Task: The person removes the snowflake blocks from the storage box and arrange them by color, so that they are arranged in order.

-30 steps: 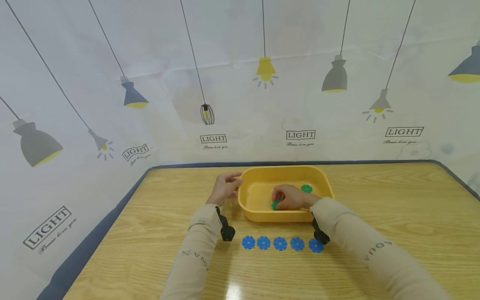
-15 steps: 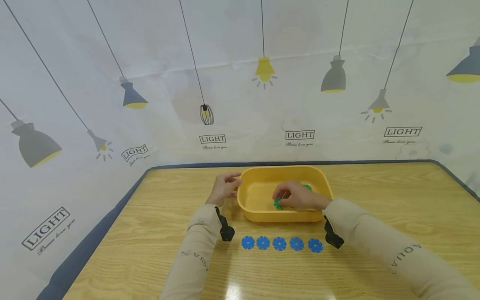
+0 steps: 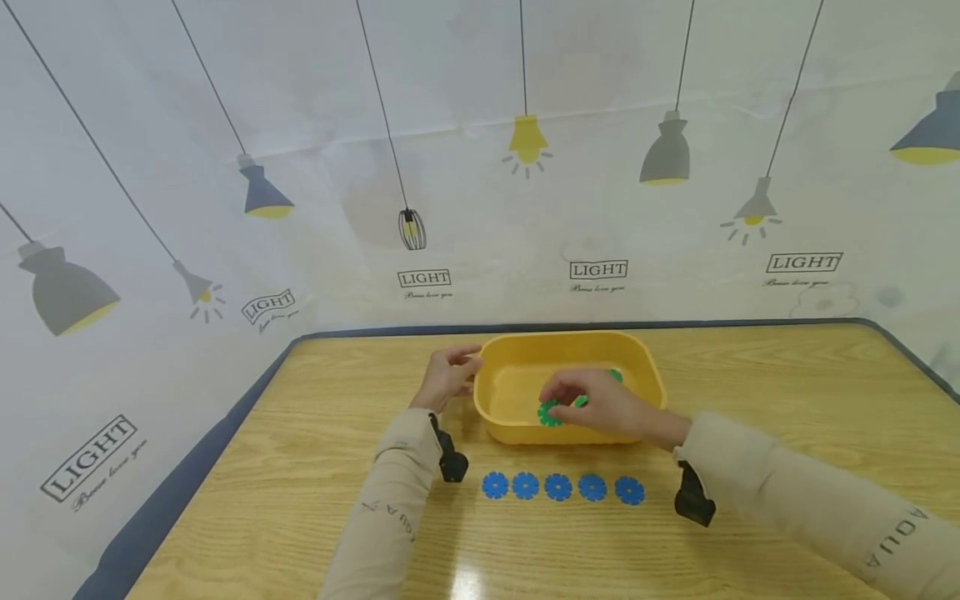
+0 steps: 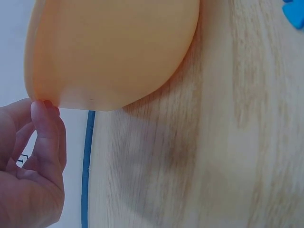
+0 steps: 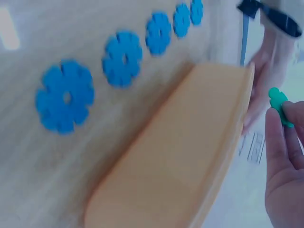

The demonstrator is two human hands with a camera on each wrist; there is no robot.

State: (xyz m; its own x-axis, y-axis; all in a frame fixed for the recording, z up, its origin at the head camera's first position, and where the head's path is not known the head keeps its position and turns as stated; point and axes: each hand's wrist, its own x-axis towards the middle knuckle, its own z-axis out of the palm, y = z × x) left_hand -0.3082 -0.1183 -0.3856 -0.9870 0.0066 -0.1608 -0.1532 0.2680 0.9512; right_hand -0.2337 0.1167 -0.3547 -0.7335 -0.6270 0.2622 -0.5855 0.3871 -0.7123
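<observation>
A yellow tub (image 3: 498, 412) stands on the wooden table (image 3: 300, 467). My right hand (image 3: 592, 400) hovers over its near side and pinches a green flower-shaped disc (image 3: 549, 413) between thumb and fingers; the right wrist view shows the disc (image 5: 279, 105) at the fingertips above the tub (image 5: 180, 156). Another green disc (image 3: 615, 375) lies inside the tub, partly hidden behind the hand. My left hand (image 3: 448, 377) touches the tub's left rim with its fingertips (image 4: 45, 111), tub (image 4: 114, 47).
Several blue flower-shaped discs (image 3: 558, 487) lie in a row on the table in front of the tub, also seen as blue discs (image 5: 122, 59) in the right wrist view. A lamp-patterned backdrop (image 3: 480, 167) rises behind the table's dark far edge.
My right hand has risen and drawn back toward me with the green disc, from the tub floor to above the near wall. The left hand has stayed at the rim.
</observation>
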